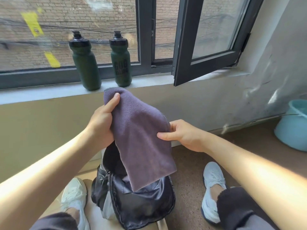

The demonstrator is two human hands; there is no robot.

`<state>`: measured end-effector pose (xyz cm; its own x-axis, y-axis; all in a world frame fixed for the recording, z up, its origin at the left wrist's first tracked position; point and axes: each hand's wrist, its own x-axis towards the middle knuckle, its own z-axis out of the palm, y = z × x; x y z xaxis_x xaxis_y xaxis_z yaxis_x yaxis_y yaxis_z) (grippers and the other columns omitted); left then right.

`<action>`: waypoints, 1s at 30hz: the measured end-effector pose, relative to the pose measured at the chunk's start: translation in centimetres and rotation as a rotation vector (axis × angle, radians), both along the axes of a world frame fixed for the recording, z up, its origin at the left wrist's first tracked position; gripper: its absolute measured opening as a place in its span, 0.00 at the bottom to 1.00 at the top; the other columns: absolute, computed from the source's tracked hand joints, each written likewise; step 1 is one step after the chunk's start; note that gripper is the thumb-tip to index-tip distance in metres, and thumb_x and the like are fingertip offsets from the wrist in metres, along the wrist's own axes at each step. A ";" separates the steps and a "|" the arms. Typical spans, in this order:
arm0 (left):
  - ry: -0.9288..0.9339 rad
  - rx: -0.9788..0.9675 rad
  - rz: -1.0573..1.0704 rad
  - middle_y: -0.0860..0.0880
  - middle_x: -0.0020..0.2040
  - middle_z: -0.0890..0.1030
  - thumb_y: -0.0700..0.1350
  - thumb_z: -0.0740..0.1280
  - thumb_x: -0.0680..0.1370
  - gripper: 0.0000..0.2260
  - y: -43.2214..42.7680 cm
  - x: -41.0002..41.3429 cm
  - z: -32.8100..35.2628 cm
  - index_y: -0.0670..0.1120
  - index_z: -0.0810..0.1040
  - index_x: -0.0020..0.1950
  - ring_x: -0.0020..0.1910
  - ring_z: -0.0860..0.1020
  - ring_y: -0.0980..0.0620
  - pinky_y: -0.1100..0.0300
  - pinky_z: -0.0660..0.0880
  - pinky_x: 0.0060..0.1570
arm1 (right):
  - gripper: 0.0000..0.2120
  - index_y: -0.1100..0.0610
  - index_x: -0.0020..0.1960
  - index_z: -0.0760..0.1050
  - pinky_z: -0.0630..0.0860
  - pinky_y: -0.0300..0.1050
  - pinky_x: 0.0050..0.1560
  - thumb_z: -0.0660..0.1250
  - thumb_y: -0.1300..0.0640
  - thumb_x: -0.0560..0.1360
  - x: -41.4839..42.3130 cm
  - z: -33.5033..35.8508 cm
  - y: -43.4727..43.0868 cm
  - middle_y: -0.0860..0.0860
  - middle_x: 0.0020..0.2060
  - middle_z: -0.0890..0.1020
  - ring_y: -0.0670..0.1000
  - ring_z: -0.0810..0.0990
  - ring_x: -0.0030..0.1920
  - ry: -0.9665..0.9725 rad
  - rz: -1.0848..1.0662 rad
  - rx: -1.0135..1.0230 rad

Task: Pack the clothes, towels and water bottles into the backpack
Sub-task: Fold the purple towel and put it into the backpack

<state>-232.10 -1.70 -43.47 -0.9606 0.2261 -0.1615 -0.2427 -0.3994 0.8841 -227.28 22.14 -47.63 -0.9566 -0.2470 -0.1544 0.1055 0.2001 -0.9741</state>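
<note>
A purple-grey towel (141, 138) is held up over the open backpack (137, 201), which stands on the floor between the two shoes. The left hand (101, 123) is clenched on the towel's top edge at 10 o'clock, thumb pressed over the fold; the right hand (181, 135) is pinching its side edge at 3 o'clock between thumb and fingers. The lower end is draped across the bag's mouth, and its corner is seen lying outside, on the shiny front panel at 6 o'clock.

There the trouble is expected. If the towel is lowered as it hangs, that loose corner is likely to be left over the rim or caught on the zip, and the opening may be blocked for later items. The backpack is supported by nothing but the floor, so it could be tipped if the cloth is pushed in hard from one side.

Two dark green water bottles, one at 11 o'clock (84, 62) and one at 12 o'clock (121, 60), are waiting on the window sill (149, 82), near its front edge. They could be knocked off by a raised elbow or a swung towel.
</note>
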 end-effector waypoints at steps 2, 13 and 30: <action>-0.062 0.007 0.063 0.44 0.57 0.87 0.56 0.68 0.81 0.19 -0.5 -0.4 -0.2 0.42 0.82 0.63 0.54 0.86 0.49 0.55 0.80 0.53 | 0.12 0.63 0.59 0.82 0.79 0.50 0.62 0.71 0.60 0.78 0.0 0.4 -0.1 0.57 0.56 0.86 0.54 0.84 0.56 0.000 -0.026 -0.019; -0.080 0.050 -0.372 0.42 0.56 0.84 0.70 0.63 0.76 0.33 0.0 0.4 -3.0 0.42 0.85 0.59 0.54 0.82 0.44 0.49 0.75 0.63 | 0.12 0.64 0.63 0.77 0.82 0.44 0.52 0.62 0.60 0.83 -0.1 3.6 -0.2 0.57 0.49 0.85 0.52 0.85 0.49 0.122 -0.239 -0.455; 0.647 -0.807 0.184 0.59 0.59 0.78 0.53 0.81 0.71 0.19 1.4 0.5 -4.1 0.53 0.75 0.26 0.64 0.71 0.58 0.73 0.68 0.53 | 0.11 0.60 0.51 0.85 0.72 0.32 0.46 0.72 0.51 0.78 -0.5 2.3 2.2 0.50 0.47 0.87 0.37 0.81 0.41 0.150 -0.496 0.066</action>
<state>-231.64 -0.30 -47.58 -0.9261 0.1218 0.3572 0.3758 0.3836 0.8436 -227.81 24.32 -45.30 -0.9689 0.2472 -0.0068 0.0635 0.2225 -0.9729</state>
